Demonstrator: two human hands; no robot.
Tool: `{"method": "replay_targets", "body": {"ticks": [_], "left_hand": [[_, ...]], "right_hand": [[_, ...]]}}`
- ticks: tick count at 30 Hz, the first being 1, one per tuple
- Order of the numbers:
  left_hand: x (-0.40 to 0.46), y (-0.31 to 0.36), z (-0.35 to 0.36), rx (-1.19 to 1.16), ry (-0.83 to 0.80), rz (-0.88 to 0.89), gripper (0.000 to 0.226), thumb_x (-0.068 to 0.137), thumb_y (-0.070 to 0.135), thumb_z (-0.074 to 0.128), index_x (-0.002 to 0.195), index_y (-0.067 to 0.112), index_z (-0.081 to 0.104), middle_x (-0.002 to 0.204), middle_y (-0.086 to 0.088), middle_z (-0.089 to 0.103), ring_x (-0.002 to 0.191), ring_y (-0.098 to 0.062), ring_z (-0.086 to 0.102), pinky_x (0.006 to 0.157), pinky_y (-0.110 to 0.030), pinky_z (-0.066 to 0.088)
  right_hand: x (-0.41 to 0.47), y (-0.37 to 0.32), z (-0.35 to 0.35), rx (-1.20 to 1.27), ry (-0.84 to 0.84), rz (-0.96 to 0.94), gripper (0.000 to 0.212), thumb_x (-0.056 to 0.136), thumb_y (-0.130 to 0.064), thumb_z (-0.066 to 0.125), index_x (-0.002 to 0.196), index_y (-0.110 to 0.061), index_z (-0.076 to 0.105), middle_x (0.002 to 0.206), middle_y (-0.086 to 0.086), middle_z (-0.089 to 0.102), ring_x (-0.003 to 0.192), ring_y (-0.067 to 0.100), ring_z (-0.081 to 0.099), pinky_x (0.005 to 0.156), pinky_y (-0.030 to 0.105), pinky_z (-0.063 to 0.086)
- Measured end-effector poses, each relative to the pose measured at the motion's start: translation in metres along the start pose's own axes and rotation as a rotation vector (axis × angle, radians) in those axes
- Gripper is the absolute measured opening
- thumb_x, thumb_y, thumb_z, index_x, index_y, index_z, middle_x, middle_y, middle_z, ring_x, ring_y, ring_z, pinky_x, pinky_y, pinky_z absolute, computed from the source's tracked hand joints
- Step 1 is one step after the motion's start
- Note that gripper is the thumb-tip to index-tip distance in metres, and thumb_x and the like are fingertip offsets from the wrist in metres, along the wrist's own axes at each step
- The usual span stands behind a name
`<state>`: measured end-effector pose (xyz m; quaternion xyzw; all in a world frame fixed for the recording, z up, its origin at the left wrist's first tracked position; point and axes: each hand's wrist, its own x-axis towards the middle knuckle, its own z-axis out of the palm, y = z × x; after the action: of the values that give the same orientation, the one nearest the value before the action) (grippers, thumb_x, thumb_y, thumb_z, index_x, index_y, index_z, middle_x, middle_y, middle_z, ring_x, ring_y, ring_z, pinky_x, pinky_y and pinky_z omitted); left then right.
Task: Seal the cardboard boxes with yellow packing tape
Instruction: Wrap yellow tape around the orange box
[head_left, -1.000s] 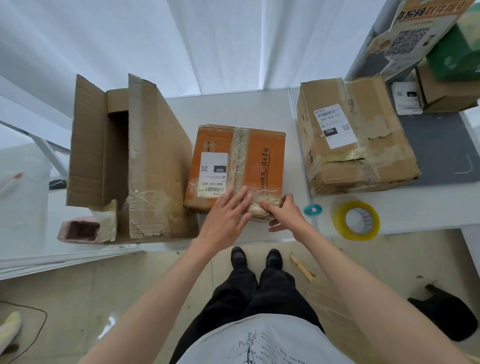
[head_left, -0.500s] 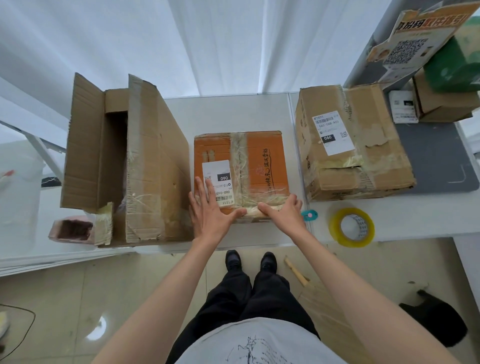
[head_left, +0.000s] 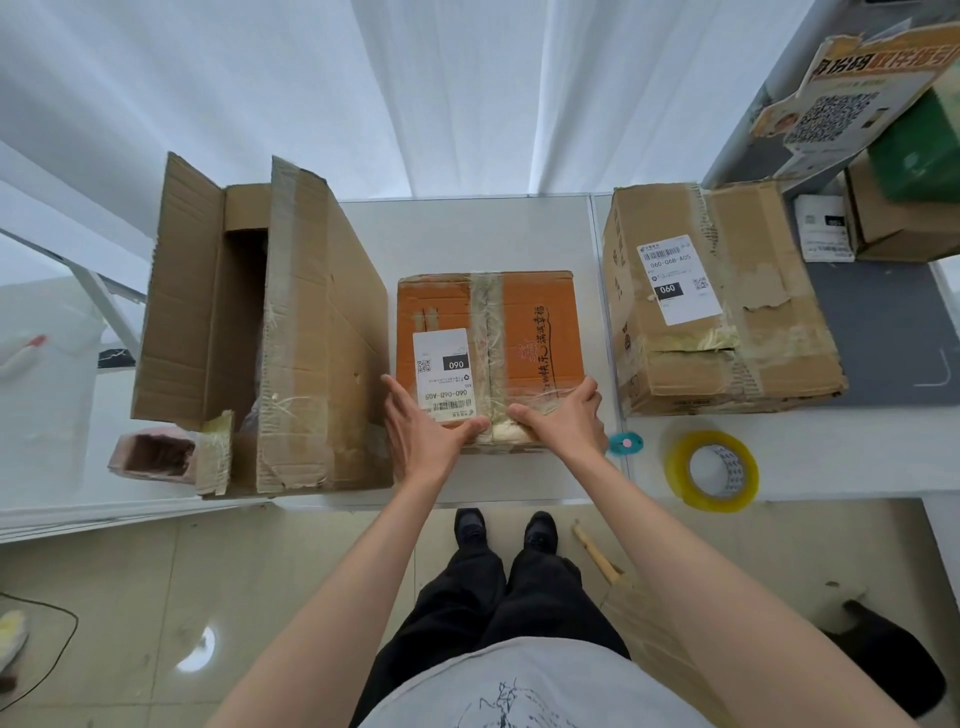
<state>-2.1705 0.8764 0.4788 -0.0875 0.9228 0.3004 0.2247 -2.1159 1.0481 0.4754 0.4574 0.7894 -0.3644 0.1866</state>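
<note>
Boxes of brown cardboard are sitting in a row on a smooth white table (head_left: 467, 228); on the far left a small pink box (head_left: 150, 454) is lying on its side with its dark mouth showing; just beside it a big open box (head_left: 291, 332) is standing tall, its flaps sticking up, its wall rough and torn with old clear tape peeling near the bottom. In the middle a square orange box (head_left: 524, 317) is lying flat; a wrinkly strip of tape (head_left: 488, 338) is running down its top, and a white paper label (head_left: 441, 374) is sticking to it. The left hand (head_left: 421, 431) is pressing flat on the near left corner, fingers straight and a little apart, thumb reaching along the near edge; the right hand (head_left: 566, 415) is pressing flat on the near right corner, fingers straight and close together, thumb pointing toward the other thumb; the two thumbs are lying near each other over the crumpled tape end. Right of that hand a small round blue cutter (head_left: 626, 442) is lying on the table; behind it a dented brown box (head_left: 748, 332) with a white label is sitting closed; near the front edge a round roll of yellow tape (head_left: 711, 470) is lying flat, shiny and see-through.
</note>
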Motion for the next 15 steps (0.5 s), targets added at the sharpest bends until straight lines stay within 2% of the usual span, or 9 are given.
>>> {"method": "replay_targets", "body": {"ticks": [3, 6, 7, 8, 11, 13, 15], "left_hand": [[0.002, 0.001, 0.002, 0.024, 0.030, -0.005, 0.154, 0.058, 0.066, 0.087, 0.161, 0.012, -0.013, 0.163, -0.017, 0.020, 0.148, -0.032, 0.027, 0.117, -0.044, 0.030], [0.007, -0.007, -0.002, -0.011, 0.015, 0.005, 0.144, 0.061, 0.066, 0.086, 0.163, 0.017, -0.004, 0.163, -0.014, 0.021, 0.148, -0.032, 0.028, 0.116, -0.048, 0.030], [0.009, -0.010, -0.004, -0.039, 0.016, 0.011, 0.138, 0.064, 0.065, 0.085, 0.163, 0.018, 0.001, 0.163, -0.013, 0.021, 0.149, -0.032, 0.026, 0.118, -0.050, 0.029], [0.010, -0.012, -0.004, -0.075, 0.016, 0.010, 0.131, 0.067, 0.066, 0.083, 0.162, 0.017, 0.008, 0.162, -0.013, 0.023, 0.149, -0.032, 0.026, 0.119, -0.051, 0.030], [0.015, -0.005, 0.001, -0.114, 0.026, -0.035, 0.119, 0.069, 0.075, 0.074, 0.155, 0.010, 0.023, 0.155, -0.012, 0.031, 0.143, -0.031, 0.034, 0.115, -0.053, 0.035], [0.014, 0.004, 0.010, -0.068, 0.101, -0.075, 0.106, 0.078, 0.080, 0.060, 0.148, 0.007, 0.030, 0.148, -0.014, 0.038, 0.135, -0.033, 0.042, 0.109, -0.052, 0.039], [0.014, 0.009, 0.017, -0.041, 0.237, -0.097, 0.082, 0.092, 0.074, 0.045, 0.138, 0.007, 0.040, 0.137, -0.014, 0.048, 0.122, -0.034, 0.051, 0.100, -0.048, 0.043]], "right_hand": [[0.002, -0.001, -0.001, 0.034, 0.023, 0.000, 0.106, 0.076, -0.063, 0.078, 0.145, -0.009, 0.019, 0.154, 0.013, 0.036, 0.128, 0.040, 0.052, 0.096, 0.047, 0.045], [0.006, 0.006, -0.010, 0.185, -0.082, 0.021, 0.094, 0.088, -0.048, 0.073, 0.152, -0.010, 0.016, 0.159, 0.012, 0.031, 0.138, 0.037, 0.043, 0.107, 0.049, 0.040], [0.006, 0.008, -0.013, 0.219, -0.089, 0.016, 0.092, 0.091, -0.043, 0.071, 0.155, -0.010, 0.014, 0.162, 0.011, 0.028, 0.143, 0.035, 0.037, 0.113, 0.050, 0.036], [0.004, 0.008, -0.014, 0.205, -0.024, -0.023, 0.089, 0.093, -0.039, 0.068, 0.157, -0.011, 0.013, 0.164, 0.010, 0.023, 0.148, 0.032, 0.030, 0.118, 0.050, 0.030], [-0.008, -0.010, 0.001, 0.053, 0.360, -0.358, 0.077, 0.095, -0.038, 0.056, 0.157, -0.016, 0.017, 0.168, 0.006, 0.012, 0.155, 0.023, 0.009, 0.127, 0.047, 0.008], [-0.009, -0.032, 0.018, -0.057, 0.385, -0.561, 0.072, 0.097, -0.041, 0.046, 0.158, -0.017, 0.016, 0.169, 0.005, 0.004, 0.156, 0.022, -0.001, 0.126, 0.044, -0.002], [0.000, -0.044, 0.035, -0.255, 0.340, -0.683, 0.071, 0.101, -0.041, 0.040, 0.160, -0.014, 0.013, 0.170, 0.008, 0.000, 0.157, 0.025, -0.005, 0.126, 0.049, 0.000]]}}
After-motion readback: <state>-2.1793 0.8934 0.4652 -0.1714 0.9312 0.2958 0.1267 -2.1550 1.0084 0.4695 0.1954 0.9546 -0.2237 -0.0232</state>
